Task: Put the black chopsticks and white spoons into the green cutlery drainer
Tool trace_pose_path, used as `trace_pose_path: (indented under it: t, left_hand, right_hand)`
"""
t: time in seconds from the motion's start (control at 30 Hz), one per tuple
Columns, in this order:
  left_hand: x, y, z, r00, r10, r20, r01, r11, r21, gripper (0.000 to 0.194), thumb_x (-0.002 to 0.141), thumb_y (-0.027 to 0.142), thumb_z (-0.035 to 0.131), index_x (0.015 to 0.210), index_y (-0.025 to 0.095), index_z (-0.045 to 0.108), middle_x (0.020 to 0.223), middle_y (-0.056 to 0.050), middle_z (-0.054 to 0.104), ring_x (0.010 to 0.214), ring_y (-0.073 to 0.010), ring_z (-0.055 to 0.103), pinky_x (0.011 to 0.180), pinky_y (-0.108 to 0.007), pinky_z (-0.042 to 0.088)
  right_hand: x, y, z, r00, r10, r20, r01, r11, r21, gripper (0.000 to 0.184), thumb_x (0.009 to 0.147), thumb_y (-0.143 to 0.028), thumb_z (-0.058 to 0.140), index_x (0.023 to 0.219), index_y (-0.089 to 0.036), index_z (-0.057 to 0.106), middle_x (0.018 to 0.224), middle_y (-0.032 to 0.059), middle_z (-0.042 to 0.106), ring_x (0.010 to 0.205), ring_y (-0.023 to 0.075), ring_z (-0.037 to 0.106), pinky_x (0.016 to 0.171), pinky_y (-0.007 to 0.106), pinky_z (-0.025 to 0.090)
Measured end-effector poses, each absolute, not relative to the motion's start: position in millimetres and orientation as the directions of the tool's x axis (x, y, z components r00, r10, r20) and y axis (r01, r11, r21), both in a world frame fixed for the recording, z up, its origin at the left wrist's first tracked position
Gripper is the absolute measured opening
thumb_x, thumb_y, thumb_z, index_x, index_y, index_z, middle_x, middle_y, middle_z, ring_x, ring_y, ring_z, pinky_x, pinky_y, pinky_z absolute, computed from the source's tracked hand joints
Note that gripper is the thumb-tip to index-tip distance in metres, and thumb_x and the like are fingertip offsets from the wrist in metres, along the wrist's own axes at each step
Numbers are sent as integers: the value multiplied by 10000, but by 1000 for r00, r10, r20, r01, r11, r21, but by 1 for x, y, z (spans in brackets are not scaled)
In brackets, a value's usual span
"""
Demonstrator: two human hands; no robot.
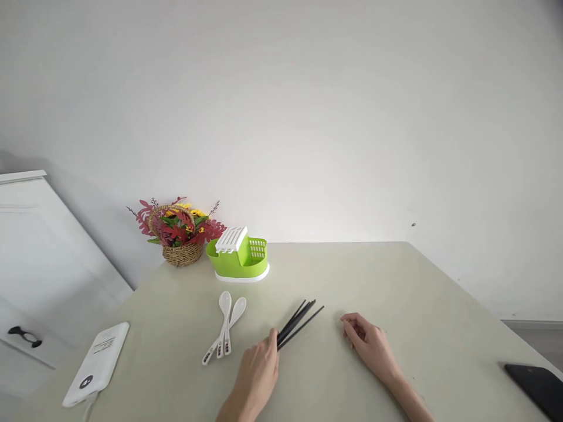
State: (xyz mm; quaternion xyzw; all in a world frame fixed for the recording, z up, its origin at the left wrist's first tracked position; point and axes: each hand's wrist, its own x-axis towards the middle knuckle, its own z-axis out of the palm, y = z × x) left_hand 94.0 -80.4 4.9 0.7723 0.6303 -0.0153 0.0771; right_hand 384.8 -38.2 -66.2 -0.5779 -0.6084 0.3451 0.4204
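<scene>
My left hand [259, 366] is closed around a bunch of black chopsticks [295, 323], whose far ends fan out toward the back right, low over the table. My grip hides their near ends. To the right, my right hand [367, 340] rests on the table with its fingers curled in and nothing visible in them. Left of the chopsticks lie white spoons [225, 316], crossing one another; two bowls and three handle ends show. Behind the spoons stands a green utensil holder [240, 264] with a white base and a white slotted top part.
A wicker basket [182, 255] of artificial flowers stands at the table's back left. A white power bank [99, 360] with a cable lies at the left edge, a black phone [534, 384] at the right. Beyond the table's left side is a white cabinet [53, 258].
</scene>
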Motion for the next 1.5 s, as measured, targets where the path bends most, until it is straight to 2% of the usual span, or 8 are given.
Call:
trace_pose_path:
  t: [0.3, 0.57, 0.7, 0.9, 1.03, 1.17, 1.33, 1.5]
  left_hand:
    - [107, -84, -2, 223, 972, -67, 973, -218, 74, 418, 996, 208, 464, 1406, 176, 533, 1075, -161, 724, 894, -293, 753, 708, -348, 552]
    - [97, -91, -18, 260, 948, 183, 958, -277, 72, 384, 996, 279, 478, 1353, 193, 591, 1183, -151, 704, 1057, -329, 680, 904, -480, 552]
    - [87, -93, -13, 272, 912, 307, 936, -325, 136, 414, 999, 427, 514, 1336, 197, 586, 1231, -154, 687, 1115, -333, 652, 937, -487, 536]
    - [41, -74, 12, -6, 858, 513, 979, -100, 178, 389, 1017, 437, 444, 1283, 183, 570, 1283, -182, 644, 1227, -341, 579, 1009, -488, 472]
    - [2, -66, 14, -230, 873, 429, 970, 171, 173, 589, 967, 511, 446, 1375, 93, 516, 1371, -247, 567, 1273, -411, 522, 1008, -538, 448]
    - [-11, -67, 11, -297, 922, 248, 953, 270, 137, 713, 941, 591, 430, 1361, 23, 526, 1331, -268, 576, 1226, -410, 554, 991, -513, 450]
    - [4, -63, 19, -308, 942, 131, 951, 310, 8, 627, 960, 595, 443, 1156, 29, 630, 1170, -242, 628, 1128, -376, 612, 937, -449, 466]
    - [11, -53, 27, -269, 960, 71, 951, 277, -139, 415, 1031, 411, 393, 1048, 92, 658, 1081, -200, 662, 1068, -325, 662, 872, -395, 480]
  right_hand:
    - [383, -39, -62, 32, 992, 121, 401, 99, -911, 407, 950, -603, 509, 975, -243, 697, 725, 14, 699, 606, 189, 585, 616, 313, 475]
    - [384, -38, -63, 36, 991, 127, 402, 102, -910, 411, 940, -609, 517, 969, -247, 710, 720, 8, 703, 594, 182, 586, 604, 302, 474]
    - [384, -39, -61, 32, 991, 130, 404, 106, -909, 421, 954, -612, 499, 968, -244, 701, 728, 14, 703, 593, 183, 591, 610, 308, 482]
    - [384, -40, -59, 44, 988, 148, 400, 118, -909, 411, 941, -610, 530, 960, -243, 714, 718, 17, 707, 578, 183, 594, 579, 307, 483]
    - [384, -40, -60, 43, 988, 146, 405, 116, -907, 414, 949, -612, 522, 960, -243, 708, 718, 14, 704, 582, 182, 595, 592, 309, 486]
    - [385, -40, -62, 36, 991, 132, 419, 105, -902, 391, 954, -598, 519, 946, -254, 703, 708, 3, 694, 590, 176, 573, 590, 297, 464]
    - [386, -40, -63, 27, 993, 115, 431, 92, -898, 381, 958, -586, 510, 961, -255, 700, 727, 8, 696, 612, 184, 577, 600, 301, 459]
    - [386, -40, -65, 27, 994, 105, 433, 83, -898, 370, 970, -576, 505, 974, -255, 690, 737, 5, 693, 611, 177, 568, 606, 299, 457]
